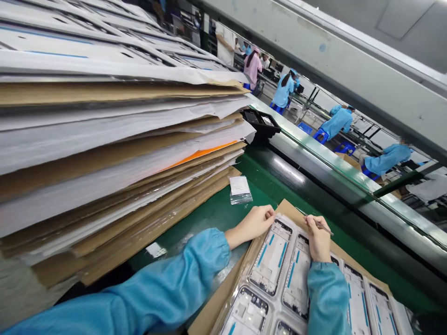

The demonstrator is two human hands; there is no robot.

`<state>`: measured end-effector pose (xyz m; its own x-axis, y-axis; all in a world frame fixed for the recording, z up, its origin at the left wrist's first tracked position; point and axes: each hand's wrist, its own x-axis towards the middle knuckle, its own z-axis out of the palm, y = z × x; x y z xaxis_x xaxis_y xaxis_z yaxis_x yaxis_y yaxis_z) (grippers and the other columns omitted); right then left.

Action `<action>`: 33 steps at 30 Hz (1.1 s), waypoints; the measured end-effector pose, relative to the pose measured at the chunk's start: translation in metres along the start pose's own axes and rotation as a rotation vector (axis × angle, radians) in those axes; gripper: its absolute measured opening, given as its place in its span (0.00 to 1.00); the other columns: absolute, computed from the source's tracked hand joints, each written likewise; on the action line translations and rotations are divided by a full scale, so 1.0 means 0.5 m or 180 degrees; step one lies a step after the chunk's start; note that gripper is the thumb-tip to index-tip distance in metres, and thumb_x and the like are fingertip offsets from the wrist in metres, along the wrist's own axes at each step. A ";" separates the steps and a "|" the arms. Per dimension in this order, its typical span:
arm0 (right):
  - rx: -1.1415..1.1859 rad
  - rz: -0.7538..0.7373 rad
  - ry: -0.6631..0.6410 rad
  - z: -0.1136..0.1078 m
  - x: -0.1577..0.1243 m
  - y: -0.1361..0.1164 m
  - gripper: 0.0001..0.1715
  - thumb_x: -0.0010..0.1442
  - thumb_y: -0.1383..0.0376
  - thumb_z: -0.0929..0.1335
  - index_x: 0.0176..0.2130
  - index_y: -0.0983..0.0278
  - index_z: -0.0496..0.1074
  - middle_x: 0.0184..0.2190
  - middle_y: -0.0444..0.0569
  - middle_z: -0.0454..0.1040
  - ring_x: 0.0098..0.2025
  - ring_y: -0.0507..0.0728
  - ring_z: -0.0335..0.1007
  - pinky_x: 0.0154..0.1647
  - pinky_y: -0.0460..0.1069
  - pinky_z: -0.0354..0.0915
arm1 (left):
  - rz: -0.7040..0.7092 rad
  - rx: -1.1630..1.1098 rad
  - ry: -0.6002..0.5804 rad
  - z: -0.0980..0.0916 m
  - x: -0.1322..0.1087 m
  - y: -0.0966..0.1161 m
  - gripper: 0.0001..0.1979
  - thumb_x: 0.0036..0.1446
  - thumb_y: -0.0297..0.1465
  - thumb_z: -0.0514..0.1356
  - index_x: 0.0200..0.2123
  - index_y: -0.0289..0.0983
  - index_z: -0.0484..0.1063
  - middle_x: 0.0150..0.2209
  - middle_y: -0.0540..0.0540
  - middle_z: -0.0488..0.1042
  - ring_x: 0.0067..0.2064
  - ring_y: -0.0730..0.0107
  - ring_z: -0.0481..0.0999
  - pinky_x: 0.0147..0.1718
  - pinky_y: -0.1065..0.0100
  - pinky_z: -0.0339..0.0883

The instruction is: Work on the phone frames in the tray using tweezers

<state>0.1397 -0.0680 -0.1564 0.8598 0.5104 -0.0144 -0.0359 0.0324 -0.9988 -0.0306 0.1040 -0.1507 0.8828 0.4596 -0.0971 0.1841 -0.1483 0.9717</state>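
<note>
Factory line, green counter (pixel 223 211) running alongside a dark belt (pixel 314 195), other workers in blue coats seated well beyond the rail. Tall stack (pixel 104 153) of cardboard and white sheets piled at left, tilting across most of the view. Small clear bag (pixel 240 190) with a white label lying flat on the counter, just past the stack's edge. Black tray (pixel 261 123) farther back by the rail. Near edge: clear blister tray (pixel 279 284) of metal phone frames with blue strips, resting on a cardboard sheet (pixel 209 311). Left hand (pixel 252 224) curled at the tray's far left corner, fingers (pixel 268 215) pressed together and bent down onto the rim, touching it. Right hand (pixel 318 239) on the tray's far edge, fingers pinching thin tweezers (pixel 321 225), tip pointing off to the right over the cardboard. Both sleeves blue, elastic cuffs at the wrists. Frame (pixel 271 258) between the two hands lying flat in its pocket.
</note>
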 end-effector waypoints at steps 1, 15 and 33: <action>-0.0043 -0.0039 0.0047 -0.004 0.003 0.002 0.15 0.48 0.61 0.75 0.31 0.67 0.69 0.33 0.49 0.73 0.38 0.53 0.70 0.47 0.51 0.65 | 0.0102 0.0333 -0.0019 -0.006 -0.007 0.005 0.12 0.59 0.36 0.52 0.35 0.33 0.70 0.32 0.46 0.75 0.33 0.72 0.75 0.30 0.74 0.64; -0.0497 -0.0127 0.0058 -0.010 0.004 0.008 0.20 0.48 0.56 0.75 0.33 0.68 0.71 0.34 0.53 0.74 0.39 0.57 0.71 0.46 0.53 0.67 | -0.0940 -0.1760 -0.0774 0.028 -0.047 0.054 0.28 0.56 0.30 0.54 0.58 0.37 0.45 0.64 0.31 0.48 0.30 0.72 0.76 0.24 0.69 0.68; -0.1020 0.0574 -0.0968 0.014 -0.032 -0.027 0.23 0.48 0.55 0.75 0.26 0.69 0.65 0.22 0.49 0.69 0.23 0.50 0.61 0.25 0.45 0.57 | 0.0837 0.1874 -0.0253 0.031 -0.035 -0.018 0.26 0.62 0.40 0.50 0.60 0.36 0.59 0.59 0.40 0.57 0.61 0.59 0.56 0.60 0.58 0.54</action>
<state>0.1227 -0.0704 -0.1424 0.6644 0.7135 -0.2225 0.0290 -0.3221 -0.9463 -0.0410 0.0838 -0.1610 0.9559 0.2795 0.0903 0.1435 -0.7127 0.6866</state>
